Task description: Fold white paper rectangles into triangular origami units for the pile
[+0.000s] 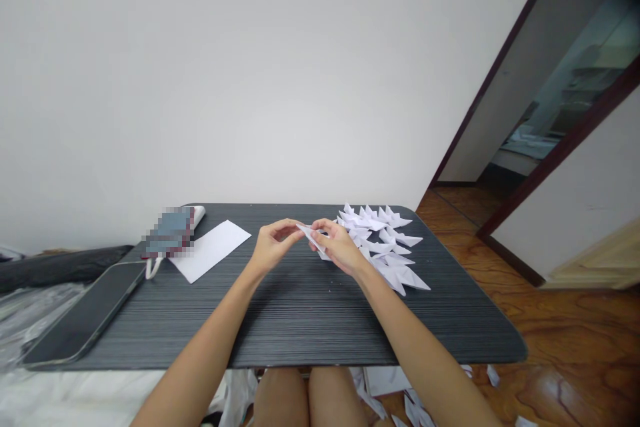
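A broad, plain pale-grey wall (280,80) rises behind the table (310,320), a dark, fine-striped top with rounded corners. To the right of the table lies a glossy brown wood-patterned floor (575,320), and beyond its far right corner a doorway (500,100) edged in dark red-brown opens in the wall. White crumpled fabric (75,397) lies below the table's near left edge, and a long black wrapped bundle (60,267) lies off its left side. The person's bare legs (280,393) show under the table's near edge.

On the table's far right part sits a close cluster of folded white paper boats (400,273), pointed and partly overlapping. A flat, blank white paper sheet (210,250) lies on the table's far left part; at its left end is a flat blue-grey, red-edged object (170,230), pixelated beyond reading, with a short white cable (154,268) just beside it.

Above the table's middle, the left hand (273,240) pinches the left tip of a small folded white paper piece (308,232) between thumb and finger. The right hand (340,247) grips the piece's other end, near the cluster. Small white paper scraps (493,375) lie on the floor near the table's front right corner.
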{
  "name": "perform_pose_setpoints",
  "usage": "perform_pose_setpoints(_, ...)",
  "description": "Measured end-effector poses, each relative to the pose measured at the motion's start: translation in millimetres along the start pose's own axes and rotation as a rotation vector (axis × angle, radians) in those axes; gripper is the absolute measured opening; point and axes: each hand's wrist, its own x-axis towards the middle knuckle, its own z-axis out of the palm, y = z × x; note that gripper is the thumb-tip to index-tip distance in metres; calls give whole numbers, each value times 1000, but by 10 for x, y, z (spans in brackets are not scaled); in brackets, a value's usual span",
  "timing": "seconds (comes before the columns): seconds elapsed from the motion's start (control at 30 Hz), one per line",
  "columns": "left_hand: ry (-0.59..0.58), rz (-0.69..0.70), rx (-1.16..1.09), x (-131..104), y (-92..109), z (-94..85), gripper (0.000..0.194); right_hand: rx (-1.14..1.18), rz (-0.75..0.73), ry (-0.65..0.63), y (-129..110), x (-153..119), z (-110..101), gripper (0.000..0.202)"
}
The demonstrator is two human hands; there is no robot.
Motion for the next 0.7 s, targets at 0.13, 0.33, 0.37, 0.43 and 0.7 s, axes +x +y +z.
perform_pose_setpoints(0.13, 18, -1, 25, -5, 6, 7, 20, 54, 109, -57, -34, -10, 26, 33)
perform_pose_setpoints(0.33, -60, -201, 41, 9, 7, -115, 22, 9, 108, -72, -66, -47, 60, 27)
perform_pose_setpoints(0.37, -88, -207, 81, 2, 9, -146, 22, -20, 94, -78, -57, -51, 67, 24)
perform_pose_setpoints(0.43, -153, -183, 206, -40, 6, -200, 23, -138, 45, -94, -10, -54, 83, 17)
perform_pose_setpoints(0.7, -426, 42, 790, -486, -79, -346, 22, -945, -158, -177, 346, -99, 177, 15)
